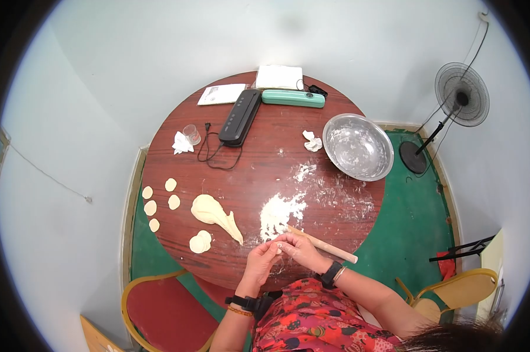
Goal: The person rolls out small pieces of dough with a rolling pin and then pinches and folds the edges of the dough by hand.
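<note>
My left hand [261,259] and my right hand [300,250] meet at the near side of the round table, fingers closed together on a small pale piece of dough [279,251], mostly hidden by the fingers. Just beyond them lies a patch of white flour [281,212]. A wooden rolling pin [323,243] rests slantwise beside my right hand. To the left of my hands is a large lump of dough [211,212] with a long drawn-out tail. Near it, several flat dough rounds [199,242] overlap in a small pile.
More dough rounds [150,207] lie along the left edge of the table [259,167]. A floury metal basin [359,146] stands at the right. Farther back are a black corded appliance [241,118], a mint-green appliance [293,98], a glass [191,135] and crumpled tissue [312,142].
</note>
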A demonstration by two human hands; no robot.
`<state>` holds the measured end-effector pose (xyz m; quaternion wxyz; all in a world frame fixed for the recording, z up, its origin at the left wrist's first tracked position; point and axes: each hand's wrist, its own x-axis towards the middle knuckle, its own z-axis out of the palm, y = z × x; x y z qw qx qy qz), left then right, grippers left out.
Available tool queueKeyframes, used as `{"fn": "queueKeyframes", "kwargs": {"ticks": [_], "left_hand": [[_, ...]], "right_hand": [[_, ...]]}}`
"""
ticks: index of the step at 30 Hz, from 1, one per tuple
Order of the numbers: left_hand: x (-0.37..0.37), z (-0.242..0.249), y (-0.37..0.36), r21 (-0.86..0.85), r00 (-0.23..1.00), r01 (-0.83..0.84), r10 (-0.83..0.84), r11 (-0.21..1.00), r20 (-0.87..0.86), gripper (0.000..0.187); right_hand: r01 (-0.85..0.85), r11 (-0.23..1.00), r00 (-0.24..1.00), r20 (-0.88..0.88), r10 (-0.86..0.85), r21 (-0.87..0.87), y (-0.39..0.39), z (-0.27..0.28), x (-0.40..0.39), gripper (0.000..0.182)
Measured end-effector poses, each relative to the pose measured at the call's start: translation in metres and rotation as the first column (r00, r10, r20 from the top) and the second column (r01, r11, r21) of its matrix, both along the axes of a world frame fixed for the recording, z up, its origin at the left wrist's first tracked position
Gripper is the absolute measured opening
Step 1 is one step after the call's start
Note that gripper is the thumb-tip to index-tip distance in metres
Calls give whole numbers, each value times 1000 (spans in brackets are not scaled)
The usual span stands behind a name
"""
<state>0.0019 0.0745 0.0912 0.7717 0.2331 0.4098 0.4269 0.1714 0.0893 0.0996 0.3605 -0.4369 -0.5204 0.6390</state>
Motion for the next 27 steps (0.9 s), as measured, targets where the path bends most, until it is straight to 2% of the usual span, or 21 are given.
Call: {"fn": "queueKeyframes", "kwargs": {"ticks": [3,5,6,8,10,11,14,17,20,23,26,27], "left_hand": [[-3,-16,-5,-84,997,-51,46,995,-58,25],[-5,-33,-8,-104,993,-93,84,990,-87,27],[-8,-41,-9,-114,983,-96,77,989,-168,27],[-11,-59,-11,-134,945,-104,56,986,-324,26],[-8,-77,-16,-151,924,-161,95,975,-372,26],[-7,-86,-18,-159,911,-191,115,969,-396,25],[7,-104,-21,-181,918,-291,220,940,-331,25],[13,-130,-23,-183,891,-246,148,952,-429,28],[17,-113,-30,-195,741,-210,26,958,-671,26],[-8,-191,-43,124,436,-96,154,988,-887,27],[-23,-167,-47,261,448,-203,326,944,-832,27],[-21,-132,-45,325,372,-129,350,937,-860,26]], "right_hand": [[48,991,997,-45,-54,-125,0,-22,4,22],[127,982,967,205,-154,138,2,-28,14,22],[139,952,922,314,-225,273,3,-32,20,22],[13,893,792,541,-284,450,4,-49,36,37],[-156,818,586,719,-375,553,-2,-61,51,46],[-158,863,578,753,-313,480,-5,-69,58,54],[-159,920,547,808,-220,359,-10,-95,71,48],[-177,907,594,776,-211,382,-13,-120,82,45],[-227,874,649,736,-193,430,-16,-121,85,40],[-232,831,725,660,-199,505,-22,-102,79,39],[-327,810,722,682,-117,486,-33,-100,70,39],[-383,770,735,674,-80,510,-35,-103,68,40]]}}
